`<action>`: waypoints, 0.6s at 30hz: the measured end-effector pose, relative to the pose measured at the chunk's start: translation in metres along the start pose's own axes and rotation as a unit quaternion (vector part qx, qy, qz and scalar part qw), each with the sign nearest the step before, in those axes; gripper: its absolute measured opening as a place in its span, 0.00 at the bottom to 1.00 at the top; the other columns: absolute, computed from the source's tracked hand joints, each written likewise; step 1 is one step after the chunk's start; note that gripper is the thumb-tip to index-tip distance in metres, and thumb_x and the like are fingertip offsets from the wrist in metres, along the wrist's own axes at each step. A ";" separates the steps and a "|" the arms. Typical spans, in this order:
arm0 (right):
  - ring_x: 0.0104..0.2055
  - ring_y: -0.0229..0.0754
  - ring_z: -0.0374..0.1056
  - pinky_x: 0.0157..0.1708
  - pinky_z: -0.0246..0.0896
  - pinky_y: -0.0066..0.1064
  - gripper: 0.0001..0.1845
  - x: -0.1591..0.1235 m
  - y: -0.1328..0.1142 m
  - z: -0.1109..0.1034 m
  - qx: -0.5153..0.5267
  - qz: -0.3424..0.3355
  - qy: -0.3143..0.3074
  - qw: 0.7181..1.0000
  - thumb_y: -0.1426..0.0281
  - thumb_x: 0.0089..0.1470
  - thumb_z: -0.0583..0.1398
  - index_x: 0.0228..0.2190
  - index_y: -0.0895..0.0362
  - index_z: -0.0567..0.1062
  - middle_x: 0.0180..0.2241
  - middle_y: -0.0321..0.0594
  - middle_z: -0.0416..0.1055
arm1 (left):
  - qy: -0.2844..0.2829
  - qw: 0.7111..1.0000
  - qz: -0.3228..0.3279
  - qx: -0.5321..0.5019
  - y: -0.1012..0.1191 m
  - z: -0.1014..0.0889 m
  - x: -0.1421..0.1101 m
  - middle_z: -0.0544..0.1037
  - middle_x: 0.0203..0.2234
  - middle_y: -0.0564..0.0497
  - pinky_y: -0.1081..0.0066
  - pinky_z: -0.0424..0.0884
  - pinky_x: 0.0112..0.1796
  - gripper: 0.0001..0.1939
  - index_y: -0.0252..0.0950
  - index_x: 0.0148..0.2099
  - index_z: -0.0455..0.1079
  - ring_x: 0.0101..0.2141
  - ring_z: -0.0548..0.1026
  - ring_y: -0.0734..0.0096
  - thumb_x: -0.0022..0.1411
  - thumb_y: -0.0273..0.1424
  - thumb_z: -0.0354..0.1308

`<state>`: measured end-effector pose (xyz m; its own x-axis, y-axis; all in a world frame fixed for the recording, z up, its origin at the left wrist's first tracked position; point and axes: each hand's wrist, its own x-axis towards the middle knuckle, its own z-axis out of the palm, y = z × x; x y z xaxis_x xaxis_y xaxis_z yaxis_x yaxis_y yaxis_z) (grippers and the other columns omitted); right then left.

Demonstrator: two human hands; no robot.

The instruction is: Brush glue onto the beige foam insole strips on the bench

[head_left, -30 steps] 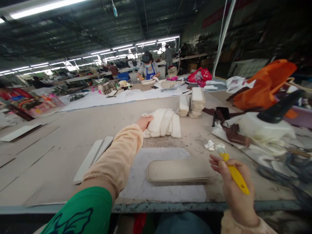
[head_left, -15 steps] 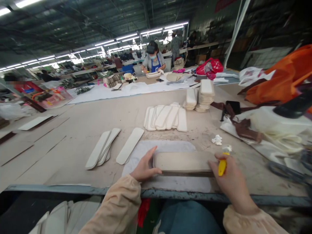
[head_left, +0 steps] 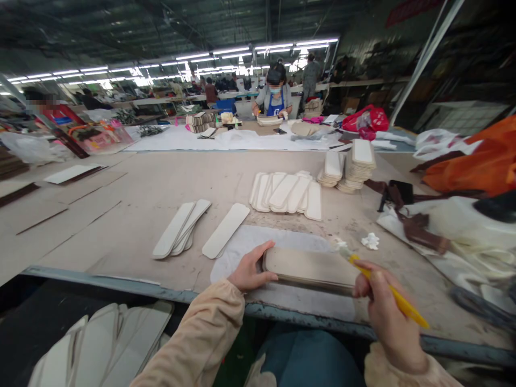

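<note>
A stack of long beige panels with rounded corners lies on a white sheet near the table's front edge. My left hand is closed around the stack's left end, thumb along the front side and fingers behind. In my right hand is a yellow-handled brush, its whitish tip pointing up and left past the stack's far right corner. That hand's fingers hide the stack's right end. Left of the sheet lie a single pale panel and a small fanned pile of panels.
Fanned panels and two taller piles stand farther back. A white crumpled scrap lies to the right, near brown straps, a whitish container and dark scissors. More panels sit below the table edge. A co-worker sits opposite.
My right hand has turned the brush so its tip now points left over the stack's far corner and its handle shows. My left hand stays on the stack; the view has shifted.
</note>
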<state>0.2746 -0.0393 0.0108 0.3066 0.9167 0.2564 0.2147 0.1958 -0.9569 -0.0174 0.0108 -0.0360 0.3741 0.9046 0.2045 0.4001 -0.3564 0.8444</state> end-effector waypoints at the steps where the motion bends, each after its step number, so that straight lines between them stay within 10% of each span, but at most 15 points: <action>1: 0.20 0.38 0.59 0.24 0.56 0.31 0.19 -0.002 -0.005 0.009 0.029 0.031 -0.037 0.998 0.54 0.58 0.54 0.41 0.56 0.73 0.17 0.31 0.59 | 0.003 1.000 0.001 -0.005 -0.001 0.001 0.000 0.64 0.60 0.39 0.54 0.55 0.61 0.45 0.36 0.65 0.56 0.60 0.62 0.53 0.50 0.44 0.67; 9: 0.15 0.33 0.47 0.17 0.41 0.26 0.20 0.001 -0.025 0.070 0.063 0.198 -0.152 0.966 0.50 0.53 0.55 0.32 0.56 0.70 0.12 0.27 0.53 | 0.008 0.999 -0.025 -0.031 0.000 0.004 0.001 0.68 0.57 0.40 0.54 0.57 0.60 0.52 0.37 0.68 0.49 0.57 0.66 0.54 0.46 0.41 0.70; 18: 0.18 0.36 0.57 0.20 0.50 0.27 0.15 0.011 -0.027 0.078 -0.063 0.199 -0.156 0.965 0.57 0.52 0.54 0.27 0.55 0.72 0.13 0.29 0.58 | 0.009 1.000 -0.025 -0.003 -0.002 0.005 0.000 0.69 0.56 0.43 0.57 0.59 0.59 0.51 0.37 0.68 0.47 0.56 0.67 0.55 0.48 0.43 0.68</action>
<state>0.1997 -0.0077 0.0286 0.0983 0.9747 -0.2006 0.2549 -0.2195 -0.9417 -0.0141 0.0103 -0.0398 0.3381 0.9253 0.1719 0.4128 -0.3099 0.8565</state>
